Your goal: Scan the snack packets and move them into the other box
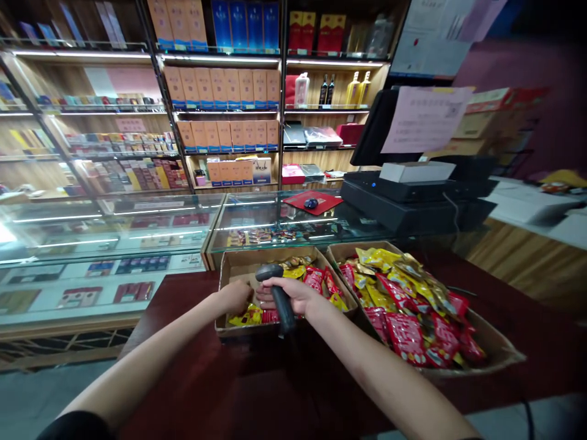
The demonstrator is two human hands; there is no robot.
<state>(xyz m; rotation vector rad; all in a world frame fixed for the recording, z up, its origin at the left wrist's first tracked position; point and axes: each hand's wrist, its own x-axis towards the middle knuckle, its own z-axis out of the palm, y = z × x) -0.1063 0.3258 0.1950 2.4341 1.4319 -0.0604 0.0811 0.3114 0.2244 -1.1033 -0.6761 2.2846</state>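
My right hand (293, 296) is wrapped round the handle of a black barcode scanner (284, 308), held above the left cardboard box (233, 264). Inside that box, my left hand (237, 297) has its fingers curled down near a yellow snack packet (247, 316); whether they grip anything is hidden. Red packets (314, 278) and more yellow ones lie toward the box's right side. Against it on the right stands a second cardboard box (498, 351), heaped with red packets (406, 336) and yellow packets (380, 260).
Both boxes stand on a dark red table (220, 391). Behind it runs a glass display counter (257, 211) with a computer mouse (310, 203) on a red mat (293, 199). A monitor (376, 125) stands at the right, and shelves of boxed goods (229, 88) fill the back wall.
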